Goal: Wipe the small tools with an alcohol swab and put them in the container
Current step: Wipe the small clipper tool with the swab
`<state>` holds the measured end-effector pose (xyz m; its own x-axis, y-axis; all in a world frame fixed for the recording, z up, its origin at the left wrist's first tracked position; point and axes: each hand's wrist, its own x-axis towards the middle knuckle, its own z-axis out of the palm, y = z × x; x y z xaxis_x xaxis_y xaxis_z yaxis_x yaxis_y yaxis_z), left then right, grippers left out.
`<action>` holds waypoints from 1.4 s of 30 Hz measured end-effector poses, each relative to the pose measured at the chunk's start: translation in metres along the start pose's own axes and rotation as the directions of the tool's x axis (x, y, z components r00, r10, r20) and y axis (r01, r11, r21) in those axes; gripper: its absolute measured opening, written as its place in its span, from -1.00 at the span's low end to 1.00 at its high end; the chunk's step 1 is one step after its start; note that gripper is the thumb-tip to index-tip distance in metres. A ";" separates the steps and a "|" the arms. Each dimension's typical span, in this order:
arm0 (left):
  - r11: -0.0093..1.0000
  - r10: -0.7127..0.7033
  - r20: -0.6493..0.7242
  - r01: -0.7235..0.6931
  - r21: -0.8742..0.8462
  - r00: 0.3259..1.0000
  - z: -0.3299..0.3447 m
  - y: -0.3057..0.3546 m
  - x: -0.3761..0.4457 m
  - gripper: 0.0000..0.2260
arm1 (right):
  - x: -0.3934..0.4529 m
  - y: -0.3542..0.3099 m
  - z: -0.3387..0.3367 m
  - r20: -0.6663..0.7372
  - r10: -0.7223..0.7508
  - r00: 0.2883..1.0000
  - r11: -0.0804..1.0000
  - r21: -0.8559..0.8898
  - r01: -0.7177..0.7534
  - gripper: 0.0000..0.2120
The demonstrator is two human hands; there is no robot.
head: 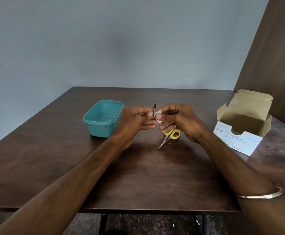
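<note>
My left hand (135, 120) pinches a small slim tool (154, 107) whose dark tip sticks up above my fingers. My right hand (180, 121) pinches a white alcohol swab (158, 117) and holds it against that tool, above the middle of the table. Small scissors with yellow handles (170, 135) lie on the table just below my right hand, blades pointing toward me. The teal plastic container (102, 118) stands open to the left of my left hand; I see nothing in it.
An open cardboard box of alcohol swabs (243, 126) stands at the right of the dark wooden table (146, 175). A grey wall runs behind the table's far edge. A metal bangle (263, 195) circles my right forearm.
</note>
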<state>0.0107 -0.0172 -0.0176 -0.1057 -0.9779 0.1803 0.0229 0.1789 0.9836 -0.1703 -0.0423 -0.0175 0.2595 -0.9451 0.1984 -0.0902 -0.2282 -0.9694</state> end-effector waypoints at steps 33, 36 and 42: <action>0.994 -0.062 -0.073 0.055 -0.093 0.995 -0.003 0.002 0.003 -0.85 | -0.002 -0.002 0.001 0.018 -0.054 0.998 0.998 0.024 0.053 -0.81; 0.993 -0.082 -0.028 0.079 -0.089 0.996 -0.004 0.002 0.002 -0.81 | -0.002 -0.003 0.004 0.003 -0.047 0.999 0.998 0.033 0.047 -0.84; 0.997 -0.056 -0.004 0.055 -0.057 0.998 -0.001 0.001 0.001 -0.78 | -0.003 -0.005 0.004 0.016 -0.038 0.999 0.998 0.044 0.037 -0.74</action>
<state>0.0121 -0.0183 -0.0162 -0.1026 -0.9868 0.1252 0.0733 0.1181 0.9903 -0.1665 -0.0371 -0.0144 0.2778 -0.9321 0.2326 -0.0384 -0.2527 -0.9668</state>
